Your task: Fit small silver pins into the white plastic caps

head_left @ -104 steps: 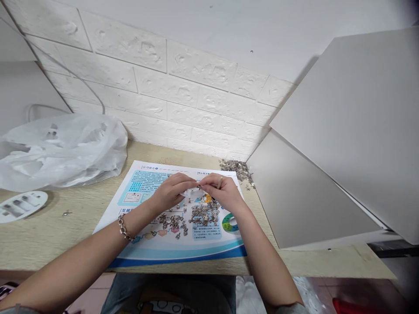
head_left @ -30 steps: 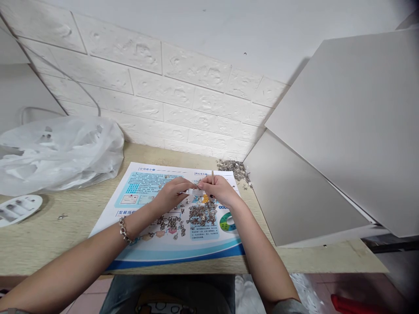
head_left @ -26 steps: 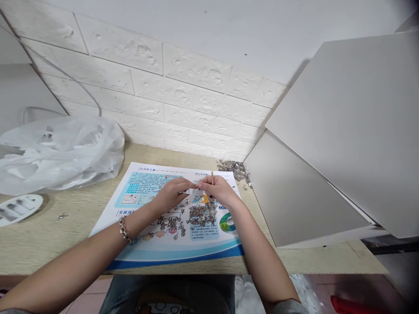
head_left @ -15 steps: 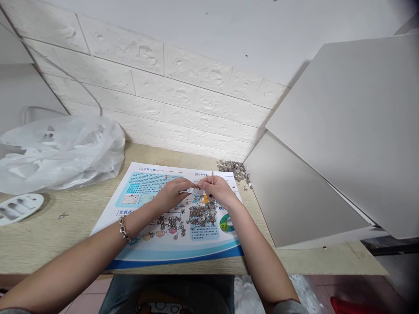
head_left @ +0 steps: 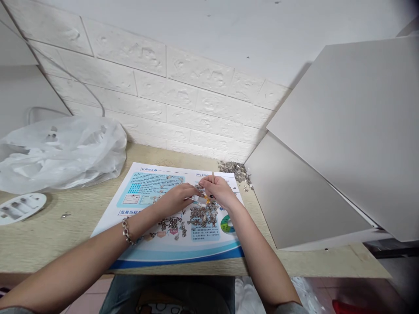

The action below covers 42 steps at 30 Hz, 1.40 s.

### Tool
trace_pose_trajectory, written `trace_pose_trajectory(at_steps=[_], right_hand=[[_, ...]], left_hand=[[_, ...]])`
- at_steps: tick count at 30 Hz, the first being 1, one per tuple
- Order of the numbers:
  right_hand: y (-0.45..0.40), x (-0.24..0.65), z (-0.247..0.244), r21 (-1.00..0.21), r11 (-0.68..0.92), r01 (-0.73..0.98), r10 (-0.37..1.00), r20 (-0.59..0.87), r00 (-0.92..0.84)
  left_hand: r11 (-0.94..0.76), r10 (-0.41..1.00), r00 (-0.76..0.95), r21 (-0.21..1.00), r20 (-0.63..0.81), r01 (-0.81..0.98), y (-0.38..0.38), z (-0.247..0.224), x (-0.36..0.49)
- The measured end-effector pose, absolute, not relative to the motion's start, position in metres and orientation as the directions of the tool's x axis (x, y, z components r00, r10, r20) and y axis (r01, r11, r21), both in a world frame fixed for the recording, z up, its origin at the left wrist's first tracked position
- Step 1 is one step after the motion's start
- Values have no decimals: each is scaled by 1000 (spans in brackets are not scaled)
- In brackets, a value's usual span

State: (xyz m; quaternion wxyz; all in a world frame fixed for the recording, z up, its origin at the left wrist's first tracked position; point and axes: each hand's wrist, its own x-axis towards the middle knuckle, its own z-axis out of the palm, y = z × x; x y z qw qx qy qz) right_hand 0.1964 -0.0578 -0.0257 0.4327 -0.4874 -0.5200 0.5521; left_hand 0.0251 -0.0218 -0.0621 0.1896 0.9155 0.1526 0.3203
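Observation:
My left hand (head_left: 178, 198) is closed with its fingertips on a small flat white piece (head_left: 197, 199), held just above a printed sheet (head_left: 137, 248). Close by on the right, my right hand (head_left: 220, 191) is pinched, and a thin light-brown stick (head_left: 212, 174) pokes up from its grip. Whether its fingertips also hold a small metal part is too fine to tell. Below the hands lie a heap of small silvery metal parts (head_left: 203, 215) and a looser cluster of similar parts (head_left: 170, 223).
At the left sit a translucent plastic bag (head_left: 65, 152) and a white oval tray (head_left: 24, 205) with metal bits. Another pile of metal parts (head_left: 235, 170) lies against the brick-patterned wall (head_left: 196, 100). Large grey boards (head_left: 301, 192) lean along the right side of the wooden table (head_left: 75, 235).
The fingertips of my right hand have drawn slightly up and away from the white piece. My left hand, with that piece, sits slightly lower and further right.

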Motion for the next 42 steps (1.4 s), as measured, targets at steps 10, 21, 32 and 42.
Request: trace_pose_trajectory(at_steps=[10, 21, 32, 42], right_hand=[[-52, 198, -31, -991, -21, -131, 999, -26, 35], [-51, 196, -34, -998, 40, 58, 999, 41, 21], [-59, 193, -36, -887, 137, 440, 973, 37, -230], [-62, 189, -36, -680, 257, 687, 966, 173, -191]], left_hand=[[-327, 767, 638, 899, 71, 293, -25, -42, 28], [65, 798, 564, 960, -213, 272, -22, -43, 28], [40, 736, 633, 949, -240, 313, -23, -37, 28], [-64, 723, 670, 951, -165, 303, -12, -46, 26]])
